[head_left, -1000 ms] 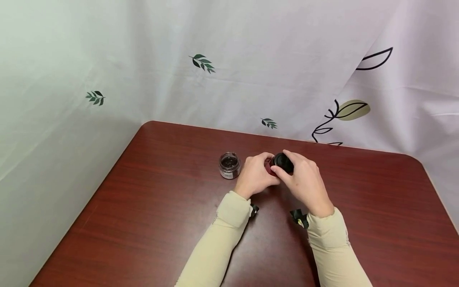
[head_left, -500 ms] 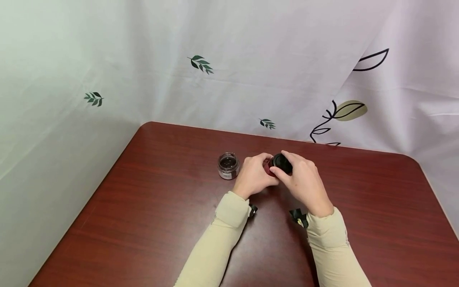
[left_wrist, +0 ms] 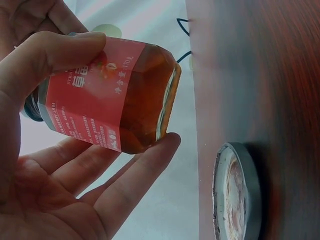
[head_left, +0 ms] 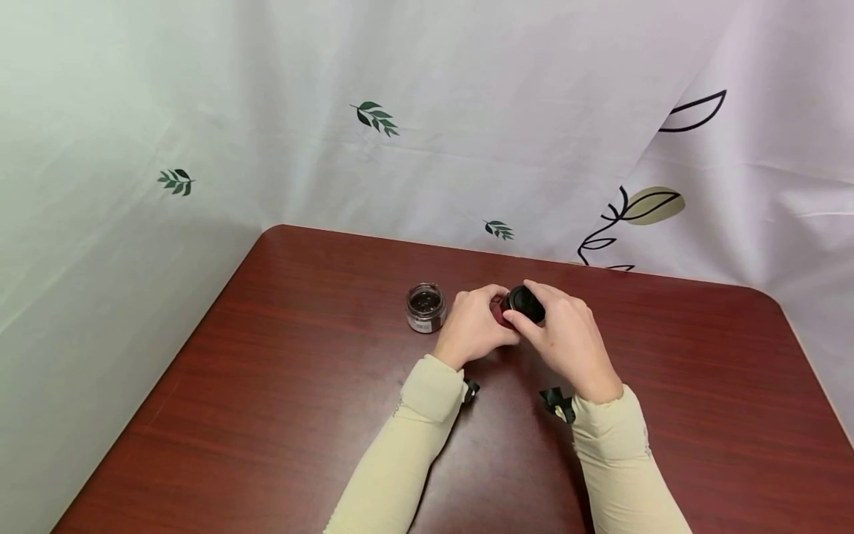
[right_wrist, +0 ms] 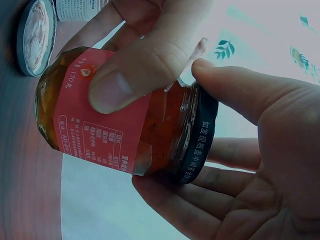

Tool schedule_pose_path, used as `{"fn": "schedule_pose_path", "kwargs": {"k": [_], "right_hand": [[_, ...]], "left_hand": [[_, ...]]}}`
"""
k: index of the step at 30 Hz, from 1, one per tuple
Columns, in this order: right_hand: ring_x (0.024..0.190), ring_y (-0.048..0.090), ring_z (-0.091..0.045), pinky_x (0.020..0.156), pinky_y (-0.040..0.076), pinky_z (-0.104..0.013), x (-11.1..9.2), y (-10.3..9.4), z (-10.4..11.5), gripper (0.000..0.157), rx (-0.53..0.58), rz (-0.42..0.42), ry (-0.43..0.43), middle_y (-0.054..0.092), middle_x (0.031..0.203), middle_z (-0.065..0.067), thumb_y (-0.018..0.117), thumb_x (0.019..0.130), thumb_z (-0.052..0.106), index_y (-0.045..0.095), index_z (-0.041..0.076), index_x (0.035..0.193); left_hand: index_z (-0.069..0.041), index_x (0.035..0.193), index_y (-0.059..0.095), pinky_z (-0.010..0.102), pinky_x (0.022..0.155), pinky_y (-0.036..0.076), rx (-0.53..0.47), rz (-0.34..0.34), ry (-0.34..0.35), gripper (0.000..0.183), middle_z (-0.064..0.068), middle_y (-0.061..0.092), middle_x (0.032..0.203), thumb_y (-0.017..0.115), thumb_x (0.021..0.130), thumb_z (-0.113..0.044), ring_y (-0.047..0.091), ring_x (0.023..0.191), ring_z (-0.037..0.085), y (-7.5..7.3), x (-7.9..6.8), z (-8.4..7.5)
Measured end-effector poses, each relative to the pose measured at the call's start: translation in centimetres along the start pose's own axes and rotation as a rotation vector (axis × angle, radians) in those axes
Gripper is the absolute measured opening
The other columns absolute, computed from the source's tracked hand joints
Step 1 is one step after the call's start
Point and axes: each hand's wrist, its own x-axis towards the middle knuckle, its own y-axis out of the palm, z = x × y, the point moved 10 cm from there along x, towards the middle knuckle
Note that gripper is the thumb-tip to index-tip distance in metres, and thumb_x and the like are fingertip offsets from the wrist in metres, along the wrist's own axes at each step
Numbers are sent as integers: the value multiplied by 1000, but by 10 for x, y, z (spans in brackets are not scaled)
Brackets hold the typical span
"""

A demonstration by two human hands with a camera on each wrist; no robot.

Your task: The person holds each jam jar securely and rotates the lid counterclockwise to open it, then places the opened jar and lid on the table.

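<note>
My left hand (head_left: 475, 326) grips a faceted glass jar of strawberry jam (left_wrist: 100, 95) by its pink-red label, with the thumb across the front. The jar is held off the table and its black lid (right_wrist: 202, 135) sits on its mouth. In the head view the lid top points toward my right hand (head_left: 570, 337). That hand holds the lid by its rim, thumb on one side and fingers on the other. The jar's glass body is mostly hidden by my left hand in the head view.
An uncovered glass jar with dark contents (head_left: 426, 310) stands just left of my left hand. A loose lid (left_wrist: 236, 192), its pale stained inside showing, lies on the reddish-brown table (head_left: 280, 386). White patterned cloth (head_left: 467, 133) hangs behind the table.
Both hands keep their hold on the jam jar and its lid, with hardly any visible movement. The head view shifts very slightly.
</note>
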Motion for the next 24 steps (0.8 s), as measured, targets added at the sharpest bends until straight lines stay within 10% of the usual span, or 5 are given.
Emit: {"fn": "schedule_pose_path", "kwargs": {"k": [24], "right_hand": [[108,65,-39,89,50,-54,1,-1,0,49,0,7,-22,66,125,-22,76,91,22,63,-6,130]], "left_hand": [[-15,111,71,21,63,46,22,7,-12,47,-10,63,80,87,68,-22,56,73,10,0,3,1]]}}
